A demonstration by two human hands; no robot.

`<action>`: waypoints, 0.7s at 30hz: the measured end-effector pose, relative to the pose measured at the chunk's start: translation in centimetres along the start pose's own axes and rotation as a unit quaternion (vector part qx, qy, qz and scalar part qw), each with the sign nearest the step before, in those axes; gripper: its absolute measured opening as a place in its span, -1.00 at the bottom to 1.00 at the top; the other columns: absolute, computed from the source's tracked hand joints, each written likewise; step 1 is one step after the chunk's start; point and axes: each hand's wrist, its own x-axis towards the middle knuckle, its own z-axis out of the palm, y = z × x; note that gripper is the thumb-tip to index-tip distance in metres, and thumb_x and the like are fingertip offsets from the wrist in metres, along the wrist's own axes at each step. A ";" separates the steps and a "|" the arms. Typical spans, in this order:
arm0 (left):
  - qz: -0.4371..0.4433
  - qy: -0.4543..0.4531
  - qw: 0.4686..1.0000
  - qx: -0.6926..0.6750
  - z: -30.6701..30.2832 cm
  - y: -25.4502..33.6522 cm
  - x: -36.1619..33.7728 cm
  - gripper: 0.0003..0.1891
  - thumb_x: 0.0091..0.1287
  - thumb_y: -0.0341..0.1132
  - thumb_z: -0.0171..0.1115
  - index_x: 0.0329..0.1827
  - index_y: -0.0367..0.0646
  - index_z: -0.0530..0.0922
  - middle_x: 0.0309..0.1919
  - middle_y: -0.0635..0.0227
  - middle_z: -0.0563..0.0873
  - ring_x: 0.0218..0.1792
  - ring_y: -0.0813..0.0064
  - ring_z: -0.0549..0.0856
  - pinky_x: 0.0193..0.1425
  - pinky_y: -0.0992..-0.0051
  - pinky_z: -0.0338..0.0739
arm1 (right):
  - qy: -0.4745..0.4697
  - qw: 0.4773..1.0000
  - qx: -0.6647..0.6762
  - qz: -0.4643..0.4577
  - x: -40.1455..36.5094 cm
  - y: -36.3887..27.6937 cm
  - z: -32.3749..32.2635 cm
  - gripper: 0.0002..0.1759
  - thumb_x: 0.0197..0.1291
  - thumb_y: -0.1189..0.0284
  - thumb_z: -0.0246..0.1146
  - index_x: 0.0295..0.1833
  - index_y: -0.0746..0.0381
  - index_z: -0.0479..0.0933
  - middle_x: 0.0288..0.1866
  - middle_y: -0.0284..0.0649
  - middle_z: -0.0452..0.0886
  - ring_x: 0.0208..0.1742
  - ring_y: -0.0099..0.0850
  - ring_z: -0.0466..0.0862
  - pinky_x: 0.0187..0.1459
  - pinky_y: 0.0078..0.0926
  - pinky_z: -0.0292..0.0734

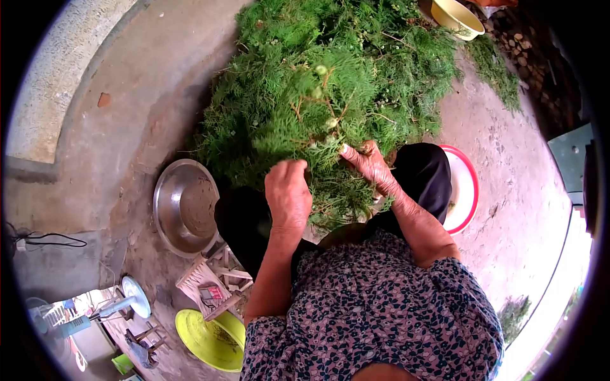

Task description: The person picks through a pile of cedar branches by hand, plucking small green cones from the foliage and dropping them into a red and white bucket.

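Note:
A large heap of green feathery branches (pixel 330 76) with small pale berries covers the concrete floor ahead of me. My left hand (pixel 288 193) is closed on a sprig at the near edge of the heap. My right hand (pixel 367 164) pinches another piece of the same greenery just beside it. Both hands work over my lap, between my knees in black trousers (pixel 422 174). My patterned blouse (pixel 375 317) fills the bottom of the view.
A steel basin (pixel 184 206) lies left of my knee. A white bowl with a red rim (pixel 467 190) sits at the right, a yellow bowl (pixel 454 16) at the far top, a yellow-green bowl (pixel 210 340) and a wooden stool (pixel 213 286) below left.

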 end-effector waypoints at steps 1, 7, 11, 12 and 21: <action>-0.072 0.045 0.988 -0.125 -0.3 0.7 0.4 -0.82 0.05 -0.65 0.12 -0.32 -0.20 0.52 -0.34 0.22 0.57 -0.31 0.20 0.58 -0.26 0.35 0.49 | 0.013 1.000 0.008 -0.020 -0.4 0.4 0.5 -0.50 0.15 0.03 0.20 -0.51 0.29 0.55 -0.77 -0.43 0.35 -0.67 -0.68 0.28 -0.62 -0.60 0.20; -0.162 -0.074 0.950 -0.256 -0.2 -0.1 1.2 -0.72 0.04 -0.62 0.27 -0.16 -0.24 0.52 -0.37 0.36 0.55 -0.47 0.68 0.50 -0.41 0.66 0.43 | -0.032 0.999 -0.032 -0.017 -1.6 0.5 1.8 -0.57 0.16 0.09 0.22 -0.38 0.30 0.58 -0.69 -0.40 0.42 -0.57 -0.67 0.32 -0.52 -0.56 0.29; -0.162 -0.108 0.949 -0.247 -0.1 0.3 0.4 -0.62 -0.02 -0.62 0.32 -0.09 -0.23 0.50 -0.30 0.34 0.51 -0.46 0.67 0.49 -0.41 0.67 0.44 | -0.027 1.000 -0.009 -0.006 -2.3 0.4 2.6 -0.60 0.17 0.14 0.22 -0.39 0.31 0.57 -0.69 -0.38 0.41 -0.56 -0.66 0.26 -0.51 -0.53 0.29; -0.154 -0.120 0.945 -0.261 -0.2 0.4 0.2 -0.63 -0.02 -0.61 0.32 -0.10 -0.23 0.50 -0.29 0.34 0.51 -0.45 0.67 0.51 -0.41 0.67 0.44 | -0.028 1.000 -0.009 -0.004 -2.4 0.7 2.6 -0.60 0.17 0.14 0.22 -0.39 0.31 0.57 -0.69 -0.38 0.41 -0.56 -0.66 0.26 -0.51 -0.53 0.29; -0.148 -0.074 0.954 -0.250 0.7 -0.5 -1.1 -0.73 0.03 -0.55 0.33 -0.20 -0.31 0.49 -0.36 0.26 0.55 -0.42 0.53 0.58 -0.37 0.62 0.48 | -0.049 0.998 -0.043 -0.011 -2.9 1.8 3.3 -0.56 0.17 0.12 0.21 -0.45 0.34 0.54 -0.74 -0.34 0.37 -0.60 -0.64 0.23 -0.55 -0.53 0.29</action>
